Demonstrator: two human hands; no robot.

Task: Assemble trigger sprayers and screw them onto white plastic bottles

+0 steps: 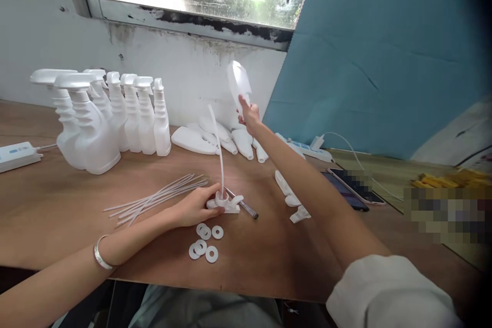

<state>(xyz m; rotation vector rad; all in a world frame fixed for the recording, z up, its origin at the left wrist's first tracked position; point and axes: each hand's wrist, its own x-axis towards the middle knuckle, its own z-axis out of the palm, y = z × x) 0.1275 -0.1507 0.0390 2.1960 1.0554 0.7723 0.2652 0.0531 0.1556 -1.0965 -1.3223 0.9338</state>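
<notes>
My left hand (pixel 200 205) grips a white spray trigger head (pixel 230 206) upside down on the table, with a thin dip tube (pixel 217 148) standing up out of it. My right hand (pixel 249 115) is raised near the wall, closed around a white plastic bottle (pixel 238 81). Just in front of my left hand lie several white ring washers (pixel 211 254). A bundle of loose thin tubes (pixel 154 199) is to its left, and a pen (pixel 246 206) rests behind the trigger head. More white trigger heads (pixel 300 213) lie beneath my right forearm.
Several assembled spray bottles (pixel 98 133) stand at the back left. Empty white bottles (pixel 196 141) lie in a pile by the wall. Power strips (pixel 17 156) and phones (pixel 355 187) sit at the sides. A blue cloth (pixel 369 61) hangs at the right.
</notes>
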